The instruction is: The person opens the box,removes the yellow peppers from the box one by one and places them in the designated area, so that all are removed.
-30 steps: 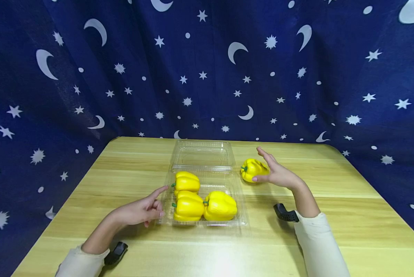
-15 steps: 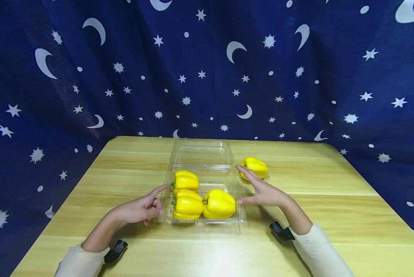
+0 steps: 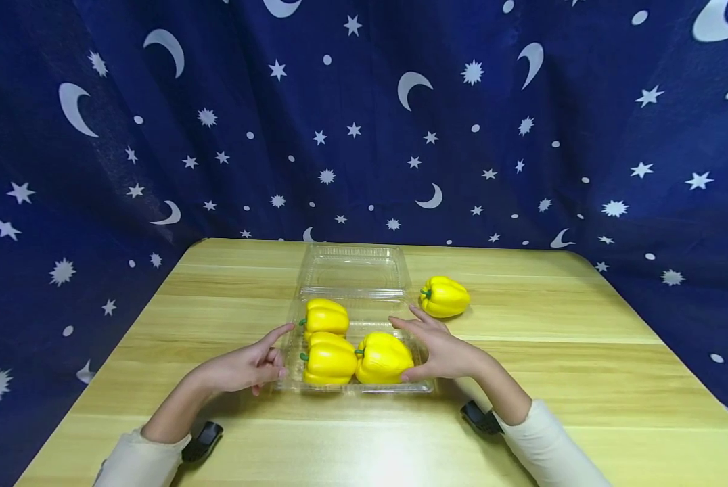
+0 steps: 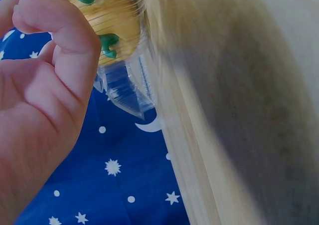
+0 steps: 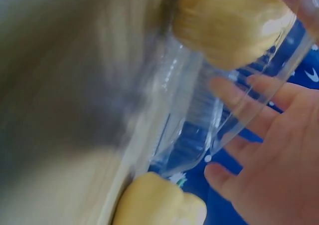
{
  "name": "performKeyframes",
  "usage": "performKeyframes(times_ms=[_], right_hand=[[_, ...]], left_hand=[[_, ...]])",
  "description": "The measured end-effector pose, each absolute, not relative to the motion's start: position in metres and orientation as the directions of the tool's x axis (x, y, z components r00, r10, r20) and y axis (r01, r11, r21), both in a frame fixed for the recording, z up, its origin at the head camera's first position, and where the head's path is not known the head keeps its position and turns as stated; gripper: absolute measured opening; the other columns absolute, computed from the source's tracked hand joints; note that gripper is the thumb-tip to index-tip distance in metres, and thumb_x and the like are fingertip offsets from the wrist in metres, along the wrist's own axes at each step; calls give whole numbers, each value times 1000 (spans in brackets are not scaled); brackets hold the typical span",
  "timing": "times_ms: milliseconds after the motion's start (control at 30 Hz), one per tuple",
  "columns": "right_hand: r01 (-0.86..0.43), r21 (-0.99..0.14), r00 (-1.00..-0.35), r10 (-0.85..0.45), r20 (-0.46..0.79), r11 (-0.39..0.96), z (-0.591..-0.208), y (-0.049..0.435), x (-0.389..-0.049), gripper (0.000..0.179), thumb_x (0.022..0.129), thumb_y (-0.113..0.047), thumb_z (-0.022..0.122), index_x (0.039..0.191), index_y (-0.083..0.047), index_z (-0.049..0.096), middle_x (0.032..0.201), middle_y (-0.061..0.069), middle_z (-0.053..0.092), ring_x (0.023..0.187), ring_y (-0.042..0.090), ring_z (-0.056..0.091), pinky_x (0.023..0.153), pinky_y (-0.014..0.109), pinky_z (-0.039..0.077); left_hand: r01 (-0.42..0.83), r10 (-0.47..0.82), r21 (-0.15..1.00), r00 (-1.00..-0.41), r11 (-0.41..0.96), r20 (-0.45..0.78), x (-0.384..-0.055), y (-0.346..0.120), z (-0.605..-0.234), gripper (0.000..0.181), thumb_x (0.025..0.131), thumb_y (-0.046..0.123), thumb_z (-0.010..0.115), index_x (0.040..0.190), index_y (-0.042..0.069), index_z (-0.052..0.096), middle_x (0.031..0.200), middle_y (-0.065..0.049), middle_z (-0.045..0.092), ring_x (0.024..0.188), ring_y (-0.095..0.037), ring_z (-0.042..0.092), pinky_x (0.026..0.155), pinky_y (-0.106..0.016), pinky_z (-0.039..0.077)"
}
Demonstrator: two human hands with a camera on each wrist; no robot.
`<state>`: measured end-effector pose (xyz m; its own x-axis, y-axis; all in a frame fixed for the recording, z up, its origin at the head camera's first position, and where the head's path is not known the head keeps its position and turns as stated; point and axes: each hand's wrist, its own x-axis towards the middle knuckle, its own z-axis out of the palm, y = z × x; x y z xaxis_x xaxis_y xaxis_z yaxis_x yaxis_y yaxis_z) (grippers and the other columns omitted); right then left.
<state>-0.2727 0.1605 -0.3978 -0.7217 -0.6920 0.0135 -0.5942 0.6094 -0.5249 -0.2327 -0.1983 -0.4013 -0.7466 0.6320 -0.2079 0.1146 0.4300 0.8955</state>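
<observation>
A clear plastic clamshell container (image 3: 373, 388) lies on the table with its lid folded back. Three yellow bell peppers are inside: one at the back left (image 3: 327, 316), one at the front left (image 3: 330, 360) and one at the front right (image 3: 383, 358). My left hand (image 3: 245, 368) is at the container's left edge, index finger extended and other fingers bent. Whether it touches the rim is unclear. Fingers spread, my right hand (image 3: 446, 352) reaches over the right wall around the front-right pepper, holding nothing. A fourth bell pepper (image 3: 446, 297) lies outside, behind the right hand.
The container's transparent lid (image 3: 354, 270) lies flat toward the back of the wooden table (image 3: 230, 270). A dark blue curtain (image 3: 364, 169) with moons and stars hangs behind the table. A black wrist device (image 3: 202, 442) is on the left wrist.
My right hand has moved from around the outside pepper, left and nearer, to the front-right pepper in the container. The outside pepper stays on the table. My left hand has hardly moved.
</observation>
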Motion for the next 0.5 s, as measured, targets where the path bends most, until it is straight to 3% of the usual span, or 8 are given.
performKeyframes(times_ms=[100,200,500], right_hand=[[-602,-483,-724,-689,-5,636,-396,155,-271,89,68,-32,77,141,-8,33,131,8,52,137,41,4,102,68,8],[-601,-463,-729,-684,-17,651,-395,151,-270,89,68,-31,78,141,-8,32,121,6,58,137,40,9,102,67,7],[-636,-475,-710,-702,53,608,-395,150,-272,90,66,-31,80,140,-8,33,116,6,55,120,30,39,103,63,10]], left_hand=[[117,633,895,-746,431,-208,-233,-199,-401,74,94,14,48,145,4,-5,83,-5,44,65,-15,47,52,-29,48],[127,641,895,-740,428,-202,-233,-199,-401,74,94,13,47,145,4,-6,83,-5,44,64,-14,47,51,-29,48],[119,640,897,-740,426,-206,-233,-199,-402,74,94,13,47,144,4,-7,82,-4,44,63,-14,47,51,-28,48]])
